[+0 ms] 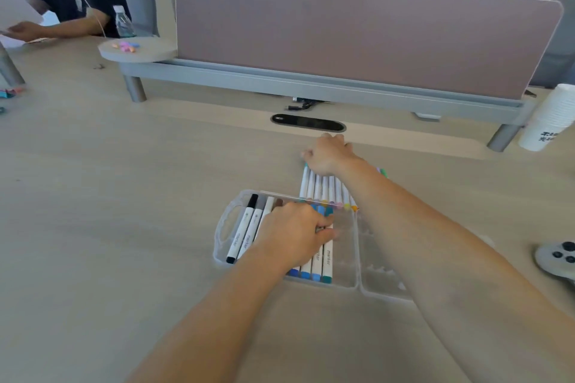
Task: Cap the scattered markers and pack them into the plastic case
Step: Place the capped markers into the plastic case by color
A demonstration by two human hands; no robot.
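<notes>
Roughly eight markers (325,188) lie outside the case (345,246), under the right hand (326,155).

Clear glossy plastic case (224,228), matt wood-look table (124,196)

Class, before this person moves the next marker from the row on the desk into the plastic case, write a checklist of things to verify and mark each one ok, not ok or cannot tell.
1. Plastic case lies open on the desk: ok.
2. Free room in the case to the right of the packed markers: ok, a clear strip shows.
3. Left hand steadies the packed markers: ok, it rests on them.
4. Right hand has a grip on a marker in the loose row: cannot tell, the fingers are hidden.
5. Loose row is capped at the near ends: ok; far ends: cannot tell, hidden under the hand.
</notes>
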